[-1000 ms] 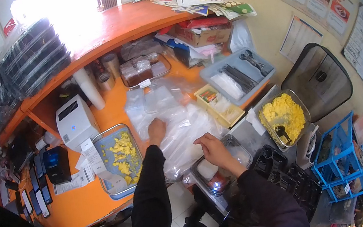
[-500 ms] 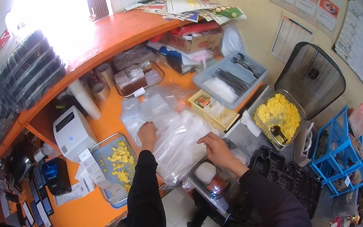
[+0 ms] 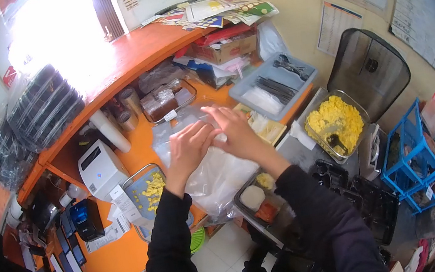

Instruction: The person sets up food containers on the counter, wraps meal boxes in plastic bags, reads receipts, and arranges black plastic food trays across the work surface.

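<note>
Just left of the cutlery bin point(image 3: 282, 116), left hand point(image 3: 190, 144) and right hand point(image 3: 238, 134) meet over clear plastic bags point(image 3: 226, 175), seemingly a bag-handling step; whether they pinch film, I cannot tell. Thin film calls for light fingertips.

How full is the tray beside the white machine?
Partly full: yellow food pieces lie scattered in the tray, its blue bottom showing between them.
</note>
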The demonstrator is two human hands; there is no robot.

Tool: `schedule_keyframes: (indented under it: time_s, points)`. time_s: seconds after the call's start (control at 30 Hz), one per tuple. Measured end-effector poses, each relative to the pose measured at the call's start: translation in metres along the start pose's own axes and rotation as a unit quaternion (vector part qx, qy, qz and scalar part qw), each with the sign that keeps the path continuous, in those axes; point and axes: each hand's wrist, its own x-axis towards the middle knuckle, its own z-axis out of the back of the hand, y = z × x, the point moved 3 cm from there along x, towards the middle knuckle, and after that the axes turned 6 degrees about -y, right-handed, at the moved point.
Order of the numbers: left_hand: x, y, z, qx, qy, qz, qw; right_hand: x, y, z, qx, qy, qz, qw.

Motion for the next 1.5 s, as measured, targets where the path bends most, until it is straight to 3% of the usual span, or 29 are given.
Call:
schedule_keyframes:
  time_s: [0.03,0.07,0.1,0.13,0.23,0.33,0.37,0.4,0.47,0.53,0.6,0.67,0.73,0.8,0.87,1.0,1.03,1.1,1.2,1.23,1.27,1.37,1.43,1.5]
  points:
    - [0.009,-0.018,0.015,-0.039,-0.007,0.001,0.999,0.004,-0.002,0.010,0.023,0.062,0.003,0.998]
    - [0.012,-0.027,0.032,-0.131,-0.040,0.076,0.988,0.005,-0.001,0.022,0.046,0.125,0.006,0.991]
    - [0.015,-0.037,0.049,-0.225,-0.087,0.143,0.960,0.006,0.006,0.043,0.066,0.098,0.001,0.993]
    - [0.012,-0.044,0.059,-0.353,-0.137,0.256,0.889,0.008,0.015,0.068,0.083,0.071,-0.004,0.994]
    - [-0.012,-0.041,0.034,-0.609,-0.014,0.235,0.758,0.002,0.030,0.132,0.155,0.030,-0.082,0.984]
    - [-0.047,-0.107,-0.035,-0.768,0.183,0.234,0.568,-0.009,0.042,0.189,0.165,0.010,-0.184,0.969]
    - [-0.065,-0.127,-0.048,-0.720,0.245,0.250,0.599,-0.015,0.042,0.208,0.154,-0.001,-0.218,0.964]
    - [-0.080,-0.145,-0.057,-0.667,0.305,0.260,0.628,-0.024,0.035,0.227,0.085,-0.015,-0.189,0.978]
    - [-0.095,-0.168,-0.061,-0.628,0.363,0.246,0.643,-0.045,0.027,0.270,0.063,-0.003,-0.256,0.965]
    - [-0.102,-0.184,-0.054,-0.658,0.350,0.293,0.599,-0.073,0.031,0.316,0.071,0.018,-0.329,0.942]
    - [-0.103,-0.198,-0.039,-0.734,0.257,0.395,0.488,-0.107,0.039,0.362,0.072,0.037,-0.364,0.928]
    - [-0.107,-0.216,-0.087,-0.936,0.204,0.182,0.221,-0.148,0.043,0.397,0.062,-0.032,-0.404,0.912]
    - [-0.124,-0.249,-0.120,-0.972,0.107,0.184,0.101,-0.191,0.048,0.426,0.053,-0.099,-0.440,0.891]
    - [-0.125,-0.333,-0.124,-0.901,-0.015,0.404,0.154,-0.238,0.050,0.453,0.026,-0.144,-0.463,0.874]
    - [-0.126,-0.398,-0.108,-0.953,0.062,0.293,-0.033,-0.281,0.058,0.476,-0.013,-0.183,-0.477,0.859]
    - [-0.128,-0.433,-0.095,-0.947,0.178,0.250,0.099,-0.361,0.071,0.516,-0.026,-0.201,-0.511,0.836]
    - [-0.127,-0.440,-0.090,-0.893,0.233,0.305,0.234,-0.379,0.073,0.522,-0.033,-0.204,-0.509,0.836]
    - [-0.135,-0.461,-0.097,-0.800,0.331,0.420,0.272,-0.409,0.077,0.534,-0.048,-0.213,-0.500,0.838]
    - [-0.152,-0.505,-0.104,-0.793,0.316,0.459,0.248,-0.460,0.075,0.551,-0.136,-0.284,-0.483,0.817]
    - [-0.156,-0.517,-0.112,-0.787,0.292,0.469,0.275,-0.476,0.075,0.555,-0.180,-0.311,-0.473,0.805]
    - [-0.162,-0.530,-0.120,-0.780,0.266,0.481,0.300,-0.480,0.083,0.555,-0.305,-0.324,-0.392,0.805]
    - [-0.157,-0.574,-0.137,-0.744,0.201,0.525,0.362,-0.464,0.153,0.532,-0.636,-0.300,-0.254,0.664]
    - [-0.151,-0.604,-0.149,-0.739,0.170,0.516,0.399,-0.453,0.193,0.502,-0.396,-0.345,-0.338,0.781]
    - [-0.135,-0.631,-0.138,-0.742,0.150,0.494,0.427,-0.439,0.220,0.471,-0.244,-0.299,-0.401,0.831]
